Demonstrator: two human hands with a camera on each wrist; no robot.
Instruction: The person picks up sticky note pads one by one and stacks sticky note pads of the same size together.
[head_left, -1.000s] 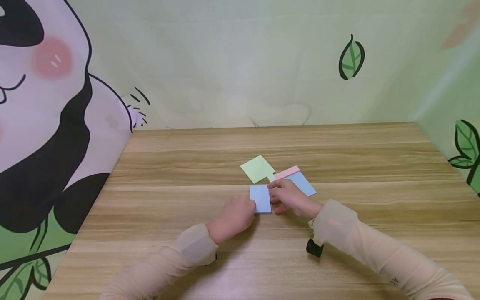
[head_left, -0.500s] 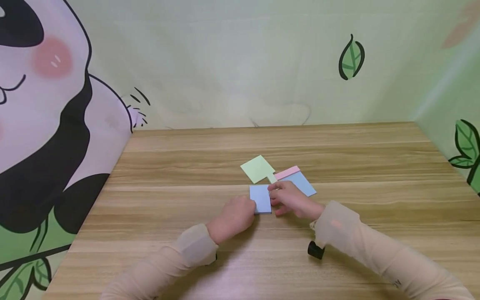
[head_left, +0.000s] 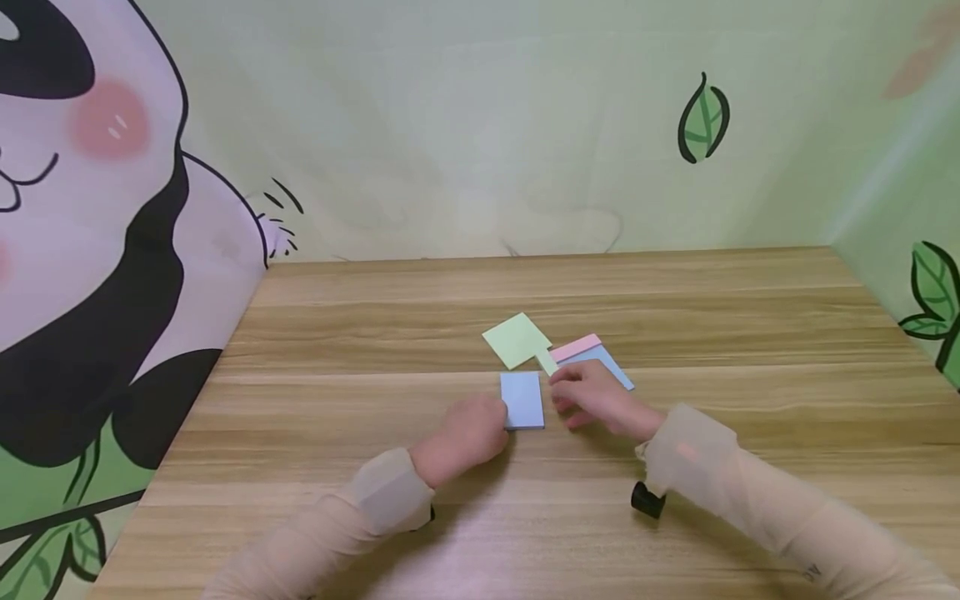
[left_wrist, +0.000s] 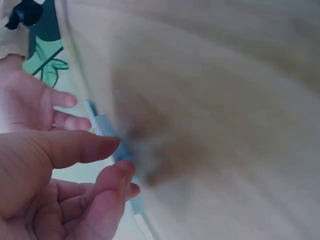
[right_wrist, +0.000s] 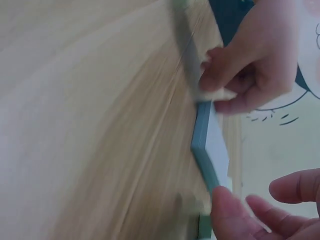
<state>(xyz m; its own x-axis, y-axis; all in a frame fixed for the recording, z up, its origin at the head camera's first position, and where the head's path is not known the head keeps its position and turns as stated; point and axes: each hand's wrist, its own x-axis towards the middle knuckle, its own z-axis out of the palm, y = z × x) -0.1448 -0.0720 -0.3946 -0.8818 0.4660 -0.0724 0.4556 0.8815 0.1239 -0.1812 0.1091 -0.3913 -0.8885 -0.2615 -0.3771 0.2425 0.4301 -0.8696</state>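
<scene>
Near the table's middle lies a small blue pad (head_left: 522, 400), a stack with visible thickness in the right wrist view (right_wrist: 202, 125). My left hand (head_left: 467, 433) pinches its left edge between thumb and curled fingers; the left wrist view has this hand (left_wrist: 75, 185) in front of the pad. To the right of the pad, apart from it, my right hand (head_left: 603, 402) holds nothing, its fingers bent loosely. Above those fingers sits a pale green strip (head_left: 547, 361), beside a green square (head_left: 516, 340). A second blue piece (head_left: 611, 364) with a pink strip (head_left: 576, 347) is partly hidden by my right hand.
The wooden table (head_left: 375, 325) meets a pale green wall cloth (head_left: 450, 125) at its back edge. A large panda drawing (head_left: 142, 275) covers the cloth at the left, and drawn leaves are at the right.
My right hand has moved a little to the right, off the blue pad's right edge, uncovering more of the green strip. My left hand stays at the pad.
</scene>
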